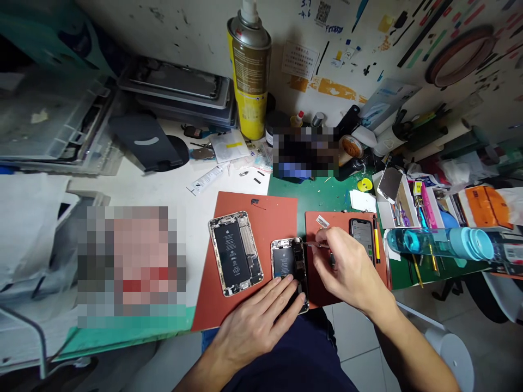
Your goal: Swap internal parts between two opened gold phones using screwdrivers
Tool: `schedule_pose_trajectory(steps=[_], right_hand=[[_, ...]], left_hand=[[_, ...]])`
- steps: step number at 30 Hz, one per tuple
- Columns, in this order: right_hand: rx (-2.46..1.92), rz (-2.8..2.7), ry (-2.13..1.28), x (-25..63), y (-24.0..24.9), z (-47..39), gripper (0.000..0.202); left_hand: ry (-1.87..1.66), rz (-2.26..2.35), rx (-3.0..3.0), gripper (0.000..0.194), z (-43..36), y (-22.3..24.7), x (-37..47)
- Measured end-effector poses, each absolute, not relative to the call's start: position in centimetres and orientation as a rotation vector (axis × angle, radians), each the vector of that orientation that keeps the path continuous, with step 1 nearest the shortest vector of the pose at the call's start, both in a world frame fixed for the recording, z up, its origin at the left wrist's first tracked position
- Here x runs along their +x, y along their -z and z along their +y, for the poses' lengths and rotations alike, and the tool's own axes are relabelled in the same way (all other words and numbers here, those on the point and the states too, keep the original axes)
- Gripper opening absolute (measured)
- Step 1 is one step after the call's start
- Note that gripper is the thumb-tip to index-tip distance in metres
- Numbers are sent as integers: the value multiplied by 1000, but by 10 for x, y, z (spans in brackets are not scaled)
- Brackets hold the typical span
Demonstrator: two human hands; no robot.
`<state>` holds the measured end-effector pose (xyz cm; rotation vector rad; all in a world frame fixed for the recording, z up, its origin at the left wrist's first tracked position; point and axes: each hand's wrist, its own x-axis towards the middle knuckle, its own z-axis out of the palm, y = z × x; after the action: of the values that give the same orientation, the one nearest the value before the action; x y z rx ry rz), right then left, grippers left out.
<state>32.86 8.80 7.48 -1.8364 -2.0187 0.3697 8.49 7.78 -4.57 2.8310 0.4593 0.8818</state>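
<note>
A smaller opened phone, its battery and inner parts bare, lies on a reddish-brown mat. My left hand rests over its lower half with the fingers stretched out flat. From the right, my right hand pinches what look like thin metal tweezers, their tip at the phone's upper right corner. Whether the tip touches a part cannot be made out. To the left lies a larger opened phone, untouched, with its black battery showing. A small dark part with a thin wire lies above it.
A spray can stands at the back. On the right are a lit phone, a yellow pen, a blue water bottle and a tool box. A phone stand and stacked trays occupy the back left.
</note>
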Motion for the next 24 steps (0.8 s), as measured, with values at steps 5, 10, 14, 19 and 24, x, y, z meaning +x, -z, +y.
schedule_pose_trajectory(steps=[5,10,14,19,24], right_hand=[[-1869,-1983,-353,326,-73,87,8],[-1893,-1910,-351,325,-70,86,8],[-1909,-1882,-379,325,-67,83,10],[-1897,-1769,-358,326,-63,77,11],[-1909,-1439,-409,331,-61,67,14]], left_hand=[[-877,454,2843,42,78,45,85],[-883,460,2845,42,78,45,87],[-884,469,2851,40,78,44,87],[-877,479,2833,37,81,40,88],[-890,452,2755,40,85,31,89]])
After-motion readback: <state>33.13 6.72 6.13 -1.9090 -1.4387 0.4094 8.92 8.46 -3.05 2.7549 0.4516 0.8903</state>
